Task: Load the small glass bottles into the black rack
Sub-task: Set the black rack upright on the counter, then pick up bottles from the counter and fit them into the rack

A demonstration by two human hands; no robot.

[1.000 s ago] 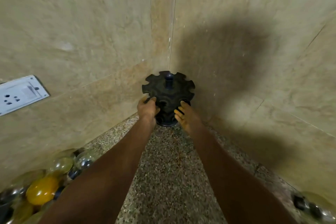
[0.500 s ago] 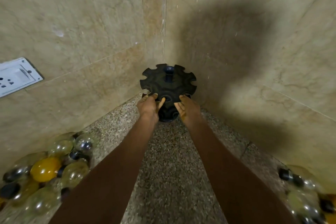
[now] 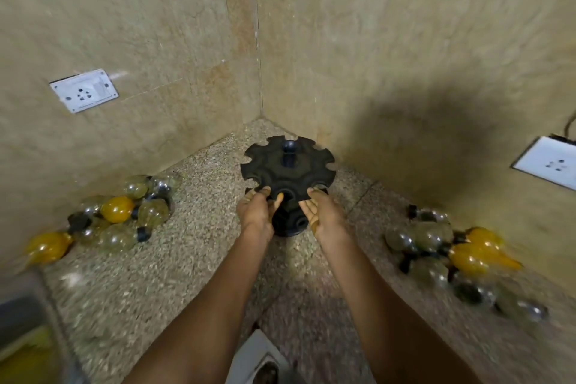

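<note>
My left hand (image 3: 254, 215) and right hand (image 3: 324, 215) have their fingers (image 3: 278, 199) loosely curled on the near rim of the black rack (image 3: 288, 171), which stands empty on the speckled surface (image 3: 199, 259) near the wall corner. It looks like stiff, light plastic, so I'd steady it by the rim. The small glass bottles (image 3: 124, 212) lie heaped left and right: smooth, fragile, best pinched at the dark caps.

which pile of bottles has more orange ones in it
The right pile: it shows about three orange bottles, clustered at its far side by the wall. The left pile shows only two, set apart.
</note>
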